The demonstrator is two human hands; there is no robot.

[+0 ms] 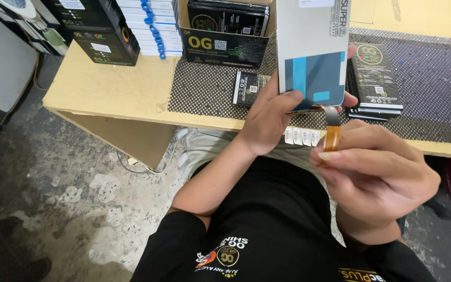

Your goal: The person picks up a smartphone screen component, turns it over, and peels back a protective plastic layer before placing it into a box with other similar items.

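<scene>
My left hand (270,116) grips the lower edge of a flat grey phone screen panel (311,47), held upright in front of me, its back showing blue patches. An orange flex ribbon (332,133) hangs from the panel's bottom. My right hand (374,167) pinches the lower end of that ribbon between thumb and fingers. Both hands are over my lap, just in front of the table edge.
A wooden table (116,91) carries a dotted black mat (434,89), a stack of flat black packets (377,78), one small black packet (247,87), an open black carton (225,31) of packets and stacked boxes (100,31) at the back left. White stickers (301,137) hang on the table edge. Stained concrete floor lies left.
</scene>
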